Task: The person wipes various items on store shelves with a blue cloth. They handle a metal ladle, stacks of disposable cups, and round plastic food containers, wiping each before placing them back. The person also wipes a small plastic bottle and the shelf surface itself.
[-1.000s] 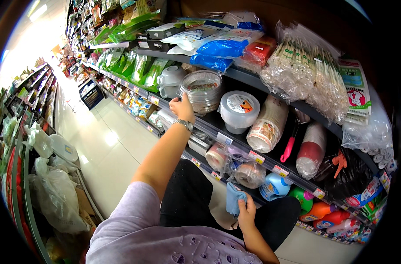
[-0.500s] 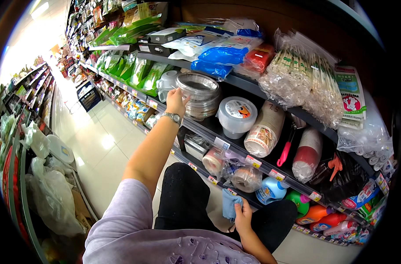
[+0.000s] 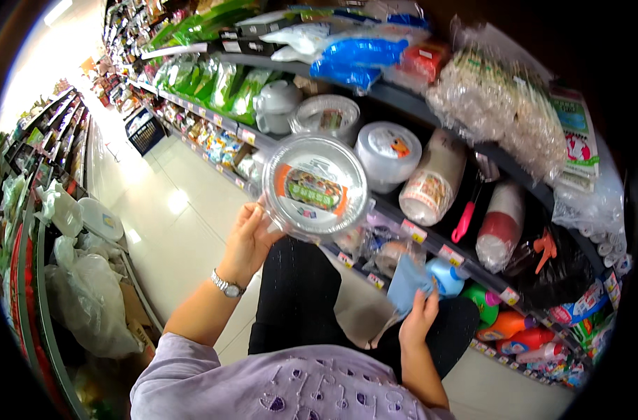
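Note:
My left hand [image 3: 251, 234] grips the near left edge of a round container with a clear lid [image 3: 317, 218], which carries a printed orange and green label. The container is up in front of the shelf, its lid facing me. Lower down on the right, my right hand [image 3: 418, 318] pinches a light blue cloth [image 3: 403, 283] above my knee. Behind the held container, another round clear-lidded container [image 3: 326, 115] sits on the middle shelf, between a pale grey lidded pot [image 3: 277, 105] and a stack of white plastic tubs [image 3: 387, 157].
Wrapped paper cups [image 3: 431, 189], a pink-handled tool [image 3: 464, 222] and red-and-white cups [image 3: 501, 234] stand farther right. Bundles of wrapped skewers [image 3: 501, 105] overhang from the upper shelf. Bottles of cleaner [image 3: 504, 325] line the bottom shelf. A dark crate [image 3: 144, 131] stands down the aisle.
My left hand has drawn a round container off the shelf and toward me. The blue cloth in my right hand has moved up and right.

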`<state>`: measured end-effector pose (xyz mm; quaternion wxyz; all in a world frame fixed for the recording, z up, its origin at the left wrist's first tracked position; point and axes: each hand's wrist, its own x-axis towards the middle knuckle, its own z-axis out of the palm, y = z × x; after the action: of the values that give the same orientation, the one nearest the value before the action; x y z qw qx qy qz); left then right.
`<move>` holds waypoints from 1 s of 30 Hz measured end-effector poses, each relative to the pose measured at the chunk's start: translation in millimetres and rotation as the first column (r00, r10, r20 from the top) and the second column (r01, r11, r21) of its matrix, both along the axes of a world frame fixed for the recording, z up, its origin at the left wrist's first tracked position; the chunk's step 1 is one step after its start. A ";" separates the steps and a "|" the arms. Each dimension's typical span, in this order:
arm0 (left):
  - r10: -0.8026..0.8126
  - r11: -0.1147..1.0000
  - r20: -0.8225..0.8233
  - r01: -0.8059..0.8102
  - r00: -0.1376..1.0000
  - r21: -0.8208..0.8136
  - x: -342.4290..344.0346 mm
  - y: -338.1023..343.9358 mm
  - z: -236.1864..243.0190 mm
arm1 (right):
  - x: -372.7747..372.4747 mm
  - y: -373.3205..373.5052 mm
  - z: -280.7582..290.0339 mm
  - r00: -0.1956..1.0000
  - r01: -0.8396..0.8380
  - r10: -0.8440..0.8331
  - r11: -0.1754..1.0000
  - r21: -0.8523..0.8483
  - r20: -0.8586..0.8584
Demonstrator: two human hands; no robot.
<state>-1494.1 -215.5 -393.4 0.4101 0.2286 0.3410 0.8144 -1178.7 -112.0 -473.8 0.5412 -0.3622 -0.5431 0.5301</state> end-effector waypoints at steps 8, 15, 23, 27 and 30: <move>-0.145 0.986 0.095 0.152 0.985 -0.070 98.6 -26.2 -26.3 | -47.3 21.4 72.5 0.915 -0.256 -0.026 0.736 0.627 0.403; -0.257 0.966 -0.025 0.256 0.966 -0.039 126.0 -18.5 -38.5 | -52.4 13.7 35.2 0.760 -0.371 -0.004 0.818 0.439 0.650; -0.374 0.922 0.049 0.377 0.926 -0.089 133.1 -20.9 -48.5 | -40.5 17.2 40.2 0.812 -0.531 0.339 0.768 0.359 0.476; -0.281 0.958 0.029 0.283 0.959 -0.046 117.1 -16.3 -37.3 | -30.8 9.7 44.8 0.673 -0.681 0.544 0.720 0.135 0.501; -0.304 0.950 0.002 0.303 0.953 -0.075 107.9 -22.5 -39.1 | -23.4 19.4 38.4 0.619 -0.637 0.413 0.762 0.119 0.668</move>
<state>-1386.2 -238.0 -432.5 0.5368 0.2666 0.3339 0.7275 -1202.1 -92.6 -435.5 0.2098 -0.2326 -0.8529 0.4177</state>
